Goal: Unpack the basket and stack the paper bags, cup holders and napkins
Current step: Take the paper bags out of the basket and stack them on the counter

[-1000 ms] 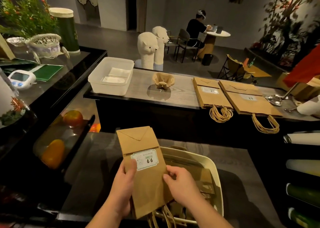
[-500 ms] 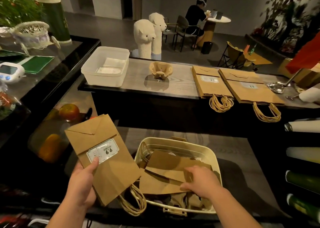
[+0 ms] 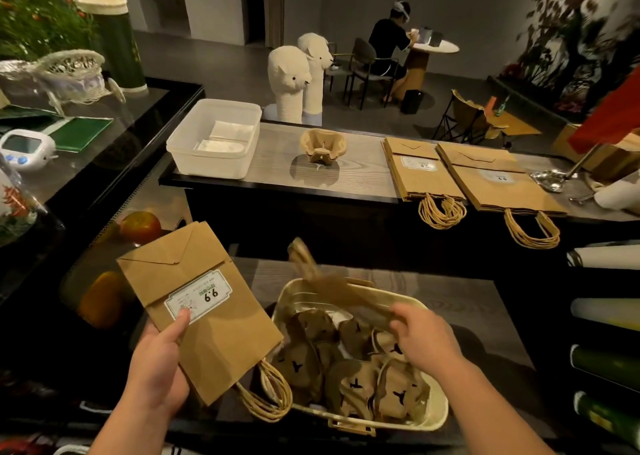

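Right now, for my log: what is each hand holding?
Left hand: holds the flat brown labelled paper bag.
Right hand: grips a blurred brown paper bag.

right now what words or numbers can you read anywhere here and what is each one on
"9.9": white label on the paper bag in the left hand.
Small print on that label: too small to read.
Label on the left bag stack on the counter: too blurred.
Label on the right bag stack: too blurred.
Timer screen: nothing readable.
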### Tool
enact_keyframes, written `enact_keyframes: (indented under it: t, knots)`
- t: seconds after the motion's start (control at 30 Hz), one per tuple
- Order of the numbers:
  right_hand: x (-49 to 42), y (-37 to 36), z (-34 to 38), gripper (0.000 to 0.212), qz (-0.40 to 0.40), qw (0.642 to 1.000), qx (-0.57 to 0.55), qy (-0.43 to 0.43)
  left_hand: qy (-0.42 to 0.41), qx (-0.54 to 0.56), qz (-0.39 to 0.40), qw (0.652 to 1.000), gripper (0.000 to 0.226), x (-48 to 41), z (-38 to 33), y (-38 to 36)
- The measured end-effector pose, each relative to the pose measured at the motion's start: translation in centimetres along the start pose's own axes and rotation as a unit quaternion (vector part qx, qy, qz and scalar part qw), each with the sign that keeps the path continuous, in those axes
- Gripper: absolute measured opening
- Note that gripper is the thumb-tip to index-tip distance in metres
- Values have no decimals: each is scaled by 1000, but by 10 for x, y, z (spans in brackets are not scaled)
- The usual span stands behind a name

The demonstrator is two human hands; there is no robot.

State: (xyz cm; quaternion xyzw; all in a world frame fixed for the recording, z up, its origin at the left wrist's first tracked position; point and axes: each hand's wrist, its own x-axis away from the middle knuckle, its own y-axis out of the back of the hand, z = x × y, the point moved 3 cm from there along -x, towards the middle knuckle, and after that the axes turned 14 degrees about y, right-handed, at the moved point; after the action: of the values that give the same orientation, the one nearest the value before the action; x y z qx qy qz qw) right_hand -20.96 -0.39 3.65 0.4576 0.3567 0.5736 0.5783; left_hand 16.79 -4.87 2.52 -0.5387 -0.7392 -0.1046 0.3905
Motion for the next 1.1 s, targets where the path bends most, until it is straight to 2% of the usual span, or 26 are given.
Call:
enact_keyframes:
  t: [0.07, 0.13, 0.2, 0.27, 0.43, 0.53, 0.67, 0.87, 1.0, 1.1]
  knots:
    - [-4, 12, -1, 30, -53, 998, -35, -7, 2, -6, 3, 1000, 24, 1, 1, -2]
    - [-7, 23, 4, 29, -85, 982, -171, 0, 6, -11, 9, 1000, 30, 3, 4, -6]
    - [-6, 29, 12, 32, -84, 947, -311, 3, 5, -21, 19, 1000, 31, 5, 8, -11]
    - [-4, 31, 19, 34, -67, 931, -358, 3, 7, -37, 33, 999, 31, 9, 13, -19]
    - [2, 41, 28, 39, -82, 951, -295, 52, 25, -83, 53, 995, 22, 17, 24, -33]
    - [1, 62, 27, 37, -113, 969, -205, 78, 39, -96, 53, 993, 14, 18, 24, -35]
    - [4, 108, 44, 47, -164, 967, -74, 181, 43, -119, 79, 989, 13, 20, 18, -42]
    - [2, 105, 103, 23, -32, 953, 88, 289, 54, -234, 182, 954, 26, 37, 16, -72]
    - [-5, 72, 134, 22, -31, 928, 123, 351, 64, -297, 251, 919, 28, 63, 25, -97]
    - [-3, 48, 142, 29, -44, 912, 119, 390, 61, -295, 274, 914, 32, 73, 28, -104]
